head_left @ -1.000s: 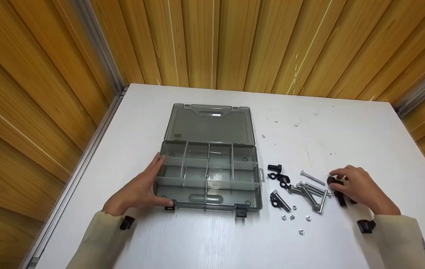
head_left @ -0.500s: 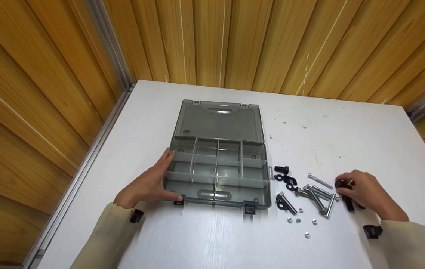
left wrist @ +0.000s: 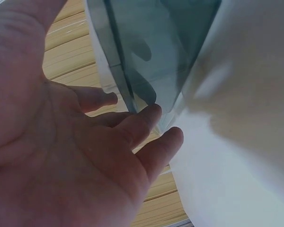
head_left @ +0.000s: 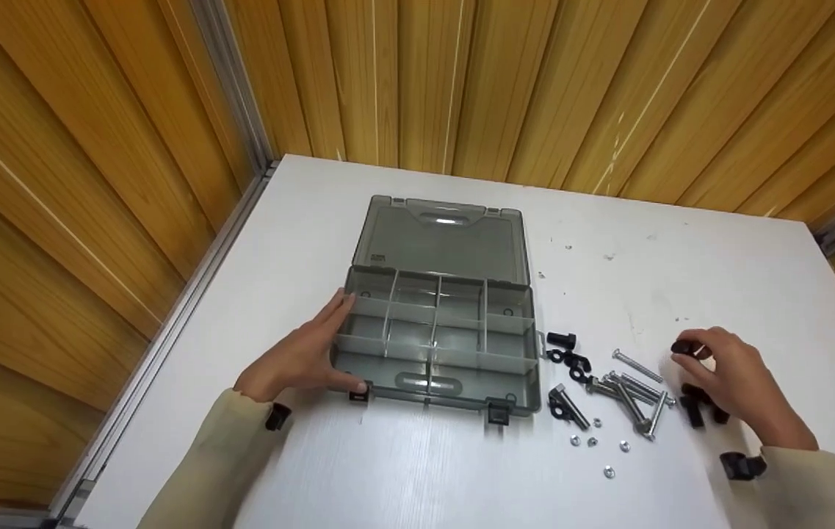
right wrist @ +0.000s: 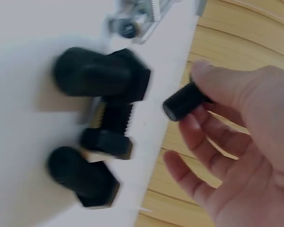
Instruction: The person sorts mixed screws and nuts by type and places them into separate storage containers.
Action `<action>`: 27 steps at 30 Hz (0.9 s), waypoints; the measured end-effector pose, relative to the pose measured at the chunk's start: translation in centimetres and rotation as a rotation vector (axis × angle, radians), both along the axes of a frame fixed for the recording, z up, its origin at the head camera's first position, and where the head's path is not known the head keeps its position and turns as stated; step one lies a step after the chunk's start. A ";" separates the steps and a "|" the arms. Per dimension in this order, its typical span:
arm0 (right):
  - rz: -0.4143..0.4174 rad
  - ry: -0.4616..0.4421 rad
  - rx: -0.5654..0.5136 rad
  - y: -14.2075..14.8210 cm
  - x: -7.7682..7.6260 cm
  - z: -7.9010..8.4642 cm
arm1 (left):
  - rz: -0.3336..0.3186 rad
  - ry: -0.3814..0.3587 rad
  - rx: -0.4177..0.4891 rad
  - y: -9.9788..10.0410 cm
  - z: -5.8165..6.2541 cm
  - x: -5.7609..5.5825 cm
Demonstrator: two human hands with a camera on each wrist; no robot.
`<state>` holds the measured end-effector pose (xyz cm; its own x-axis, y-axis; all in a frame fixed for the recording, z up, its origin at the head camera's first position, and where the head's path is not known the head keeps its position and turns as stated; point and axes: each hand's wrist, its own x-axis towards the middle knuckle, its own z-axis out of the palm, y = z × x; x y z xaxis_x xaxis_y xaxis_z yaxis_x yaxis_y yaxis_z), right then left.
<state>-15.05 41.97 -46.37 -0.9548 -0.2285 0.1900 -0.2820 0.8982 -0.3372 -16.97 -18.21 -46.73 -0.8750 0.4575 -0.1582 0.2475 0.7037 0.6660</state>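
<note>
In the head view my left hand (head_left: pixel 303 360) rests against the left side of an open grey organizer box (head_left: pixel 446 420), thumb by the front left latch. Up close in the left wrist view, fairly straight fingers touch the translucent box wall (left wrist: pixel 156 61). My right hand (head_left: pixel 729 375) pinches a short black bolt between thumb and fingers; its threaded shank, the black bolt (right wrist: pixel 182 103), points out of the grip in the right wrist view. Below that hand lie several more black bolts (head_left: pixel 692 415), also seen as a black hex bolt (right wrist: pixel 99 73) in the right wrist view.
Right of the box lie steel bolts (head_left: pixel 626 404), a lone long screw (head_left: pixel 637 366), small nuts (head_left: pixel 609 472), black ring-shaped parts (head_left: pixel 577 366) and a black bolt (head_left: pixel 561 340). The box lid (head_left: pixel 446 239) lies folded back. Wood-patterned walls (head_left: pixel 417 88) enclose the white table (head_left: pixel 299 228).
My right hand has lifted the black bolt up from beside the other black bolts. The left hand stays at the box, and the head view has shifted slightly.
</note>
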 end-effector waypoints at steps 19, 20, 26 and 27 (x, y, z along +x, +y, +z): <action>0.111 0.055 -0.160 -9.2 -0.4 5.5 | -0.002 -0.017 -0.007 -0.2 -0.2 -0.1; 0.120 0.032 -0.175 -9.7 -0.4 5.6 | -0.002 -0.016 -0.007 -0.3 -0.2 -0.1; 0.188 -0.070 -0.227 -12.3 -0.4 6.3 | -0.002 -0.008 -0.012 -0.1 -0.2 -0.1; 0.201 -0.088 -0.227 -12.7 -0.3 6.3 | -0.001 -0.007 -0.015 -0.1 -0.1 -0.1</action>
